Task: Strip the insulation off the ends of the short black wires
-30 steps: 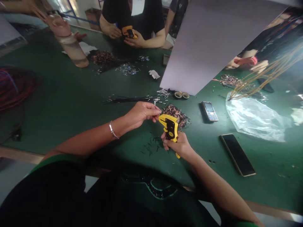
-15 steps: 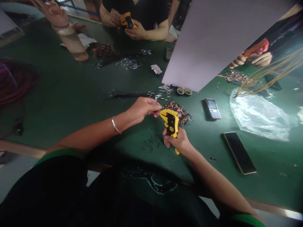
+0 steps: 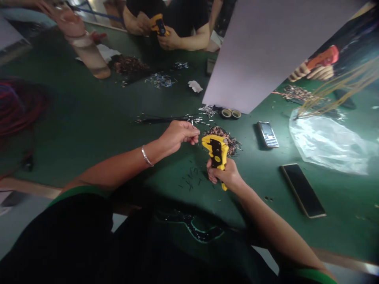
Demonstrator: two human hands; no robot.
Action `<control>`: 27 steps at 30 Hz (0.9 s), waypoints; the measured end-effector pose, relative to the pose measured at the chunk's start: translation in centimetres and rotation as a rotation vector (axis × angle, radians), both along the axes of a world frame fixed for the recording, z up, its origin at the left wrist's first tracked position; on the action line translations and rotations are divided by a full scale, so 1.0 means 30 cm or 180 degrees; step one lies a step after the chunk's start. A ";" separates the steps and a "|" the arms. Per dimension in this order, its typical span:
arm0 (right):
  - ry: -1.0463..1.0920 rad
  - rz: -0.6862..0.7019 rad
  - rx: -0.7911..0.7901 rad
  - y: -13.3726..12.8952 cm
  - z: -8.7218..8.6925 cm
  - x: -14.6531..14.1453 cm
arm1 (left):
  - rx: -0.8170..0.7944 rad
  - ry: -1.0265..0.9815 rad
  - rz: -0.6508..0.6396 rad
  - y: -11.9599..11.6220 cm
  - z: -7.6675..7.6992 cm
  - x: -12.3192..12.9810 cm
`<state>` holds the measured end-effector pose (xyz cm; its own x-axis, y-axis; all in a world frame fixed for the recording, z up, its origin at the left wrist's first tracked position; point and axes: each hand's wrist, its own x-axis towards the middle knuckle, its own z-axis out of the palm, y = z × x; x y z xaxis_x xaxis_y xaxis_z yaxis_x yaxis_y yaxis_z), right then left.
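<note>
The right hand (image 3: 224, 175) closes around a yellow-and-black plastic wire stripper (image 3: 216, 152), held upright just beside the left hand (image 3: 178, 134), pinching a tiny metal wire end (image 3: 192, 124). A heap of copper-brown wire scraps (image 3: 223, 141) lies beyond, on a green table mat (image 3: 89, 118).

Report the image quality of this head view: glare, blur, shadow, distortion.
In the head view, glare whitens the plastic bag; the tangled red cable at far left is blurred; the person's black shirt sinks into deep shadow; wide-angle distortion stretches the clear bottle; the yellow wire stripper stays fairly sharp.
</note>
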<state>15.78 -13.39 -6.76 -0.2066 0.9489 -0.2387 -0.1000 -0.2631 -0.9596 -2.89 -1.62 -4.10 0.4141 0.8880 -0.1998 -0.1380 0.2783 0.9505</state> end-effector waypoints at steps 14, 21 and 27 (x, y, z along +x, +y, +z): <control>0.0554 -0.0482 0.0504 0.012 0.037 0.018 | 0.1437 0.0918 0.0000 -0.091 0.064 0.015; 0.0695 -0.0528 0.0494 0.002 0.033 -0.006 | 0.1596 0.1018 -0.0427 -0.151 0.045 0.041; 0.0728 -0.0645 0.0565 -0.002 0.015 -0.016 | 0.0815 0.0445 -0.0699 -0.160 0.029 0.053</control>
